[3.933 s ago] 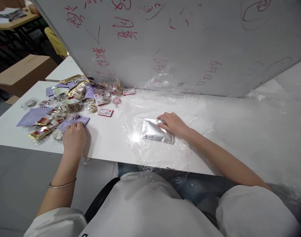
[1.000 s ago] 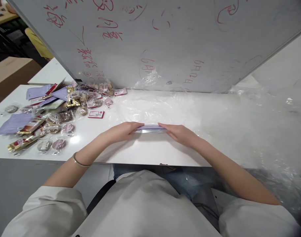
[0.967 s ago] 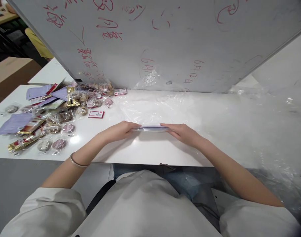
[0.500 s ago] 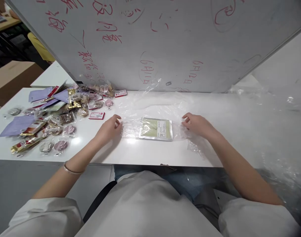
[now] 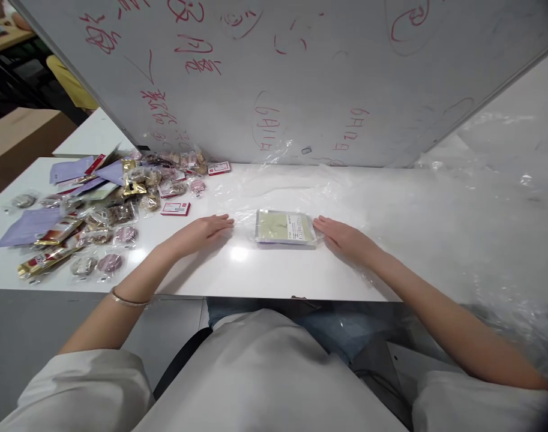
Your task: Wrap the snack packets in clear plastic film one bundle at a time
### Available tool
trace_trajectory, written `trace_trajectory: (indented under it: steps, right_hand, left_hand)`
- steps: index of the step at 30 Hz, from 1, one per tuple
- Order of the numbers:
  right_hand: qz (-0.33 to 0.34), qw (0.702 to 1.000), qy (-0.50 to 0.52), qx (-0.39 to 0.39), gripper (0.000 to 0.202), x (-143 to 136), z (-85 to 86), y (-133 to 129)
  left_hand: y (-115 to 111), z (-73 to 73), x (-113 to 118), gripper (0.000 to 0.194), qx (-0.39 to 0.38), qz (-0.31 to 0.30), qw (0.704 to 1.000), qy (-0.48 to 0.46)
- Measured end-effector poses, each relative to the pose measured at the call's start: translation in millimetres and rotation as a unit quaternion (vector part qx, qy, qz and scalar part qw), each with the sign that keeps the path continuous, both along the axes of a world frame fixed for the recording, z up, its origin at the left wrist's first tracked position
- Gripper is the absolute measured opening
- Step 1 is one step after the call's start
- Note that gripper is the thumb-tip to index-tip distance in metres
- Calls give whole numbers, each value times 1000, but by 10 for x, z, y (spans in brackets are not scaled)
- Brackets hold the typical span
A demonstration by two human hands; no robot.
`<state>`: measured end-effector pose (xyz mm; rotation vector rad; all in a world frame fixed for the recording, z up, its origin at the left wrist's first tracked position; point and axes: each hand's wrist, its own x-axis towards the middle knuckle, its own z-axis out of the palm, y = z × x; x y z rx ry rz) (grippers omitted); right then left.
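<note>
A pale green packet (image 5: 274,227) with a silver edge and a white label lies on the white table, under or within clear plastic film (image 5: 244,221). To its left, my left hand (image 5: 201,233) rests low over the film with its fingers stretched towards the packet, holding nothing. My right hand (image 5: 346,239) is at the packet's right edge, fingers extended and lying on the film there. A thin purple edge shows below the green packet's front side.
Wrapped cakes (image 5: 110,262), purple pouches (image 5: 30,226) and a small red-and-white box (image 5: 175,209) are heaped on the left of the table (image 5: 210,276). A whiteboard (image 5: 310,78) with red writing stands behind. Loose plastic film (image 5: 494,240) spreads at the right.
Both hands have moved inward and their curled fingers have straightened. The film's near edge has been drawn in around the packet, and a purple edge now shows beneath it.
</note>
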<state>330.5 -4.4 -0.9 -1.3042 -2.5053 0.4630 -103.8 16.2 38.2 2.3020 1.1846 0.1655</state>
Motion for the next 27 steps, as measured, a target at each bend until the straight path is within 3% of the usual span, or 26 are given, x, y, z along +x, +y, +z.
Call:
trace_trajectory:
  steps: [3,5,7,10,13,15,17,19,21,23,27]
  right_hand:
    - [-91,990,56,-94,39,-1,177,-8]
    - [-139,973,102,-154,38,-35,294,2]
    - [-149,954,152,-209,34,-79,376,62]
    - [-149,934,155,-285,27,-137,418,226]
    - [-184,945,23,-271,25,-173,392,344]
    - [-218,960,-62,-162,27,-184,365,327]
    - [-196,977,-86,-13,35,-185,337,234]
    - [-78,991,-69,79,52,-183,289,110]
    - [50,994,-49,86,69,-184,206,17]
    - [92,992,-31,74,72,-187,103,-9]
    - [61,996,18,61,51,-167,-18,64]
  left_hand:
    - [-128,97,-128,47,-71,76,994,-44]
    - [-202,126,-148,46,-71,123,985,-100]
    - [-226,121,-118,48,-47,181,972,-139]
    - [-164,69,-36,45,-31,255,959,-120]
    - [-81,-15,19,37,4,280,960,-9]
    - [-77,-67,30,36,94,291,950,63]
    - [-125,-98,29,43,210,266,939,66]
    - [-195,-107,27,50,266,148,952,23]
    - [-241,-107,31,60,232,0,973,12]
    - [-232,-108,36,67,156,-84,984,29]
    - [-108,-92,-6,48,52,-55,997,23]
